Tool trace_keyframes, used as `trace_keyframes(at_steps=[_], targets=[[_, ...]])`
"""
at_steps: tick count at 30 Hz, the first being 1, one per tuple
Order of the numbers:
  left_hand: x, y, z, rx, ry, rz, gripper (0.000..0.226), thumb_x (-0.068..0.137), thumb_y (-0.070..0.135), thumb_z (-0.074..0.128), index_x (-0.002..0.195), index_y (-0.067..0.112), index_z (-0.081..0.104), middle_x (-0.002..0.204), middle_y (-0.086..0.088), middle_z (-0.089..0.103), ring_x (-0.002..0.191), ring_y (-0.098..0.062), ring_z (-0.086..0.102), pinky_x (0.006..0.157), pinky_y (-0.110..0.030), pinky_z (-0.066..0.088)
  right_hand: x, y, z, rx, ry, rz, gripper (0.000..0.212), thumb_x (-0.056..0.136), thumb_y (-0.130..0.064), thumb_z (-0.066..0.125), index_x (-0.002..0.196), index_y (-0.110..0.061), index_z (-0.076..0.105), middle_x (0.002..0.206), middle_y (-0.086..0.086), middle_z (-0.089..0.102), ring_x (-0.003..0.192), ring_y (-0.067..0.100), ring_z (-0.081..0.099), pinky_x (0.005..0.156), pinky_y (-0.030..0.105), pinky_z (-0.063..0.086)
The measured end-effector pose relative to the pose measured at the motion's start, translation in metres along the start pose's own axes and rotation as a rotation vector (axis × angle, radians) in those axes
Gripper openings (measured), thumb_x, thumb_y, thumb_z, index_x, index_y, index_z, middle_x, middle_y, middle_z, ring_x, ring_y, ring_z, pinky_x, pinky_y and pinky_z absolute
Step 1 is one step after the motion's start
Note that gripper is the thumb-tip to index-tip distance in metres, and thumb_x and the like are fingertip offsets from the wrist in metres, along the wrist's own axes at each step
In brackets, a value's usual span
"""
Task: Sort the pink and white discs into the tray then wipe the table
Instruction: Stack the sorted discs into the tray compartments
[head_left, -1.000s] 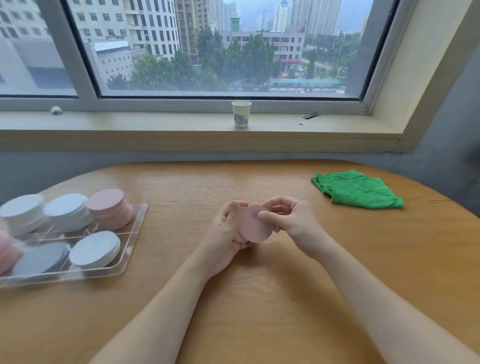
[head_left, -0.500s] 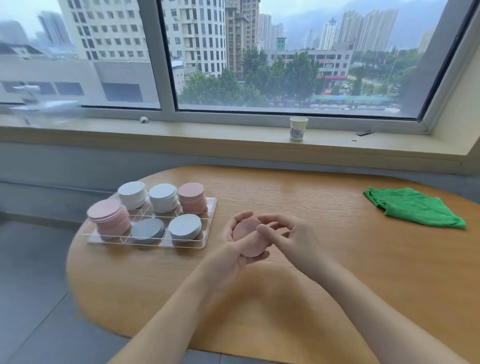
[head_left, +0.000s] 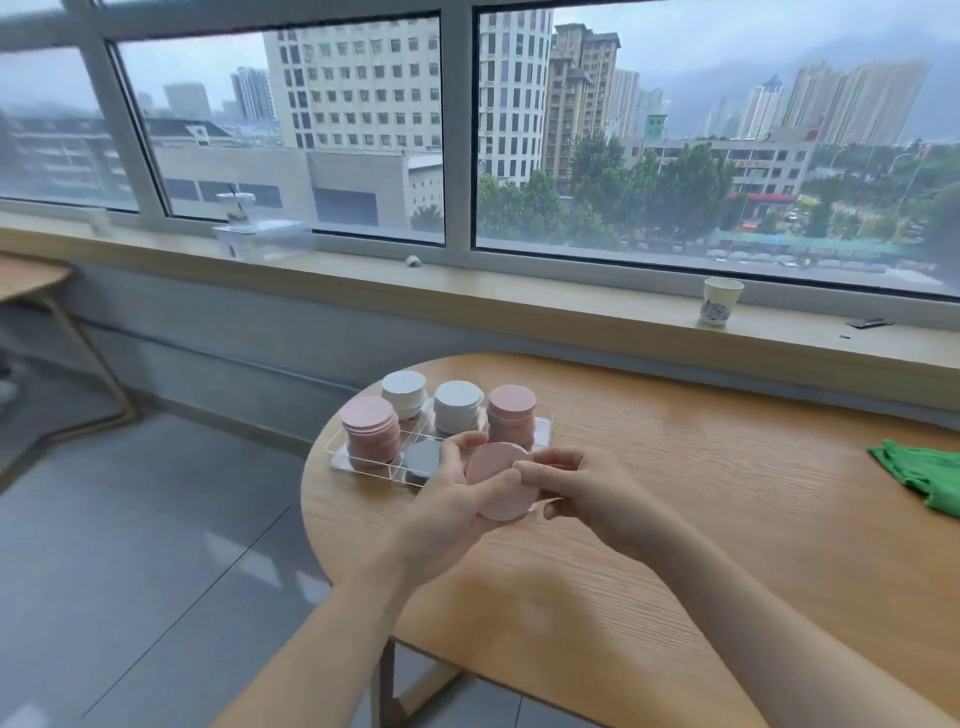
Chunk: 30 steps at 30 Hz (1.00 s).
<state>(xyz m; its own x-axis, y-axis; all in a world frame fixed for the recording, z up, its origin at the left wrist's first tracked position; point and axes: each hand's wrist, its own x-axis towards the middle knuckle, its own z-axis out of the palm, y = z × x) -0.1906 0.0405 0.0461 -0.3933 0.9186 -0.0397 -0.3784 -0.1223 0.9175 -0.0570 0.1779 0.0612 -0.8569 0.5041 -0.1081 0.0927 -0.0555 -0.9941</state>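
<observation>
A: Noting positions. Round pink disc (head_left: 500, 480), flat and thin-looking, held upright between both hands above the oval light-wood table (head_left: 701, 519), just in front of the clear plastic compartment tray (head_left: 363, 464).

B: Grip?

A: Left hand (head_left: 447, 499) cups it from below and behind, thumb curled across the lower face, fingers wrapped round the far edge. Right hand (head_left: 576, 491) pinches the right rim, fingertips narrow. Could be one disc or a few pressed together; can't tell from here.

B: Tray contents?

A: Back row: two white stacks (head_left: 405, 393), then a pink stack (head_left: 511, 415) on the right. Front row: a pink stack (head_left: 370, 431) at the left end, a low grey-looking stack (head_left: 422, 460) partly behind the left hand. Anything further right in the front row is hidden by the hands.

B: So where should it go?

A: Onto a pink stack, I'd judge; the back-right one sits nearest. Best done by lowering it flat and centred. Both pink piles stand tall, and an off-centre drop could shear the top layers sideways. Release with one hand only once it rests.

B: The wiping?

A: Not begun. Crumpled green cloth (head_left: 930, 478) lies at the table's far right, well apart from the tray.
</observation>
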Motion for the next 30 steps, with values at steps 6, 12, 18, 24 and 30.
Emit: trace_keyframes(at_steps=[6,12,18,24,30], targets=[[0.023,0.027,-0.020,0.011,0.126,0.071,0.044,0.094,0.001,0.070,0.132,0.009,0.049,0.129,-0.026,0.063,0.111,-0.037,0.070,0.090,-0.046,0.061,0.041,-0.012,0.005,0.190,0.102,-0.033,0.057,0.077,-0.030,0.082,0.118,0.006,0.067,0.099,0.015,0.068,0.080,0.018,0.061,0.065,0.023,0.054],[0.064,0.038,-0.017,0.223,0.264,0.168,0.034,0.091,0.000,0.075,0.120,0.011,0.062,0.108,-0.023,0.075,0.082,-0.025,0.078,0.072,-0.030,0.062,0.073,-0.026,-0.012,0.103,0.255,-0.105,0.038,0.083,-0.025,0.080,0.111,-0.002,0.067,0.088,0.012,0.072,0.069,0.015,0.066,0.066,0.025,0.058],[0.106,0.027,-0.021,0.385,0.315,0.196,0.029,0.089,0.016,0.079,0.116,0.026,0.070,0.098,-0.007,0.080,0.091,-0.024,0.079,0.094,-0.049,0.061,0.102,-0.025,-0.035,0.012,0.329,-0.126,0.027,0.084,-0.021,0.081,0.102,-0.005,0.069,0.074,0.004,0.073,0.064,0.011,0.065,0.067,0.025,0.059],[0.123,0.022,-0.026,0.513,0.359,0.221,0.033,0.078,0.040,0.077,0.110,0.040,0.069,0.098,0.003,0.081,0.092,-0.024,0.078,0.091,-0.052,0.060,0.128,-0.025,-0.046,0.111,0.312,-0.066,0.029,0.081,-0.018,0.083,0.101,-0.003,0.068,0.079,0.009,0.071,0.063,0.015,0.064,0.066,0.024,0.059],[0.111,0.013,-0.032,0.790,0.465,0.343,0.015,0.096,0.031,0.073,0.110,0.031,0.067,0.100,0.010,0.075,0.096,-0.005,0.071,0.084,-0.036,0.061,0.143,-0.020,-0.053,0.113,0.302,-0.031,0.033,0.080,-0.018,0.083,0.103,0.000,0.066,0.082,0.012,0.070,0.064,0.017,0.064,0.069,0.027,0.062]])
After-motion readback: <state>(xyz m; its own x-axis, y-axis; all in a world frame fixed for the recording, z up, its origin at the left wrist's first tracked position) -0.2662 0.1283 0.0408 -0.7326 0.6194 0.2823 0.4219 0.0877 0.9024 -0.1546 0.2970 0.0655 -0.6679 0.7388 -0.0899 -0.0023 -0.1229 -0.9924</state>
